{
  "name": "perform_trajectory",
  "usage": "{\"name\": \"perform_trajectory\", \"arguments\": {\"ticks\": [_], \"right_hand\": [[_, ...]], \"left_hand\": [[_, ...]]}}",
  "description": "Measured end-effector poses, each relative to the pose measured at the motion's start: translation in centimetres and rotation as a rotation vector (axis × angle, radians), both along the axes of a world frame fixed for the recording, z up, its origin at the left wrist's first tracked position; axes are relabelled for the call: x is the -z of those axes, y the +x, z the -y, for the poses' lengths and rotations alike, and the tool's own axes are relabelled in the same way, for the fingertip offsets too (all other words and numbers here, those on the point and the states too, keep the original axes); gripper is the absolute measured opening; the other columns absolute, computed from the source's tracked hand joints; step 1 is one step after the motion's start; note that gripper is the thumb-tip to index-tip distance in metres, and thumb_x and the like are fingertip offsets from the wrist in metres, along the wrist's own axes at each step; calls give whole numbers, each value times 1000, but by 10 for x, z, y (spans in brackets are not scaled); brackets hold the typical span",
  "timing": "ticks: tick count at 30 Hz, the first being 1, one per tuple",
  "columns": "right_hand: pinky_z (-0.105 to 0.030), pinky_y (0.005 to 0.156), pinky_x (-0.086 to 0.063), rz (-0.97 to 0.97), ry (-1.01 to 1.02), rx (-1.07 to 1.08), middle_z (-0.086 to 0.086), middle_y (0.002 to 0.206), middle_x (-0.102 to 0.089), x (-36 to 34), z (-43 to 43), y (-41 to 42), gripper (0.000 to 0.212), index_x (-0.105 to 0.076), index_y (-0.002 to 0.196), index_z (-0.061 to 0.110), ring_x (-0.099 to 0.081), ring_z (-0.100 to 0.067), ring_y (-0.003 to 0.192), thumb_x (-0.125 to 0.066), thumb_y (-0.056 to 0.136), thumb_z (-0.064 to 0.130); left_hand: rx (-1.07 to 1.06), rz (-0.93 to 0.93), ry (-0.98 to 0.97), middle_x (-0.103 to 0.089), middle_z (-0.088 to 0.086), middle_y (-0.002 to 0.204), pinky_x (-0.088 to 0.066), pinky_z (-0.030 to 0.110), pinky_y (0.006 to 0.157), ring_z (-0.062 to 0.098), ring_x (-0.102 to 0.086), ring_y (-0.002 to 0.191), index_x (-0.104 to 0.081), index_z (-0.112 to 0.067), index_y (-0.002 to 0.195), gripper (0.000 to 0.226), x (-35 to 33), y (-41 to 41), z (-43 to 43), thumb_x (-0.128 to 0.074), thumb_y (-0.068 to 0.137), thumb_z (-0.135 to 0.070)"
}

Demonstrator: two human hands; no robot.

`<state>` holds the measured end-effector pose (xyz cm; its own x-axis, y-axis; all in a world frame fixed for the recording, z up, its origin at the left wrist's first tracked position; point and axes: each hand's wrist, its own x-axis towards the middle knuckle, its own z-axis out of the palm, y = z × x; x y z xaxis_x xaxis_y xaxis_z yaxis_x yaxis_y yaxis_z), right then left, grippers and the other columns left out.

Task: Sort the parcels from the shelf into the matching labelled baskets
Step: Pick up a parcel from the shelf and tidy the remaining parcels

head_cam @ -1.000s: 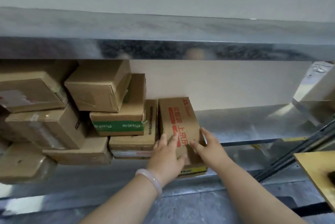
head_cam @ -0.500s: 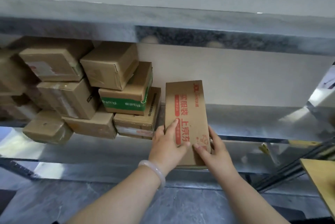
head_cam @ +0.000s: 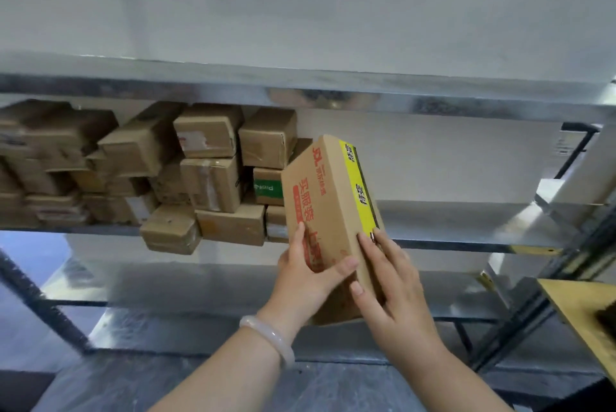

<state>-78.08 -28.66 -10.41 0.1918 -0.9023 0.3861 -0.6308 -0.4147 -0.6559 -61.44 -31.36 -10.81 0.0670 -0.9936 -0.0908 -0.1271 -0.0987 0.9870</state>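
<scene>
You hold the box (head_cam: 328, 211) clear of the shelf (head_cam: 466, 231), in the middle of the frame. It is on end and tilted a little, with red print on the broad face toward you and a yellow strip (head_cam: 361, 191) down its right side. Your left hand (head_cam: 300, 281) grips the lower left edge: the thumb lies across the printed face and one finger stretches up along the edge, while the others are hidden behind the cardboard. Your right hand (head_cam: 393, 285) clasps the lower right edge, thumb on the face, fingers reaching up the yellow side. A pale bangle (head_cam: 266, 338) sits on your left wrist. The other parcels (head_cam: 206, 178) are stacked on the shelf at left centre, and one with a green band (head_cam: 268, 190) shows just beside the box's left edge. A wooden board (head_cam: 580, 305) shows at the lower right.
</scene>
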Motion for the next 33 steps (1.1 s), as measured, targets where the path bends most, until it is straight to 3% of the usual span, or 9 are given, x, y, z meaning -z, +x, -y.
{"name": "perform_trajectory", "arguments": {"ticks": [5,9,14,17,21,24,26,29,33], "right_hand": [[-44,118,-19,-30,-83,-126,22,157,-21,-12,-42,57,52,-30,144,51,-15,-7,147,-30,93,60],[-16,109,-23,231,24,-262,38,148,-25,-21,-50,108,49,-32,138,63,-22,9,139,-40,90,60],[-33,95,-47,583,753,-619,24,133,-56,-23,-50,174,82,-38,130,67,-58,-1,118,-78,58,68],[-38,103,-43,458,711,-755,21,133,-58,-18,-65,221,62,-45,129,64,-58,-6,121,-70,72,63],[-27,106,-39,198,438,-655,28,140,-43,-19,-92,279,66,-15,129,78,-43,3,127,-60,85,59],[-37,118,-22,-124,172,-628,17,160,-2,-20,-111,316,76,14,144,58,-10,-9,146,-41,91,65],[-43,121,-8,-262,67,-656,16,158,24,-20,-123,339,77,28,140,55,11,-11,147,-24,86,77],[-49,121,-2,-331,6,-747,15,156,30,-19,-137,371,77,29,138,58,22,-14,146,-4,75,87],[-47,120,0,-320,60,-848,21,158,20,-15,-136,419,65,15,134,71,16,-14,147,-2,73,88]], "left_hand": [[-2,-214,-134,-47,1,149,-40,47,112,19,-48,135,-25,-35,153,124,-3,61,-50,-89,50,-60],[-75,-385,-219,-66,-13,129,-56,29,88,12,-62,120,-37,-42,140,93,-2,123,-94,-89,64,-45],[-243,-444,-241,-59,-10,139,-49,42,103,16,-57,127,-31,-46,147,96,-2,188,-151,-81,66,-48],[-314,-335,-236,-58,-11,140,-45,42,106,13,-56,128,-34,-47,149,73,-8,222,-184,-70,85,-50],[-569,-37,-222,-61,-16,132,-48,35,104,8,-57,122,-47,-55,136,43,-8,262,-216,-55,100,-34],[-634,-24,-242,-67,-27,117,-53,26,91,1,-63,110,-46,-74,117,44,-17,281,-236,-65,93,-42],[-683,-107,-260,-67,-22,121,-53,29,93,4,-64,112,-41,-75,122,61,-19,296,-248,-76,75,-58],[-748,-109,-265,-62,-14,132,-50,41,102,11,-61,120,-34,-53,144,99,-14,326,-262,-85,59,-58],[-861,-160,-263,-68,-19,121,-55,34,91,7,-66,112,-48,-70,117,78,-5,373,-277,-91,55,-53]]}}
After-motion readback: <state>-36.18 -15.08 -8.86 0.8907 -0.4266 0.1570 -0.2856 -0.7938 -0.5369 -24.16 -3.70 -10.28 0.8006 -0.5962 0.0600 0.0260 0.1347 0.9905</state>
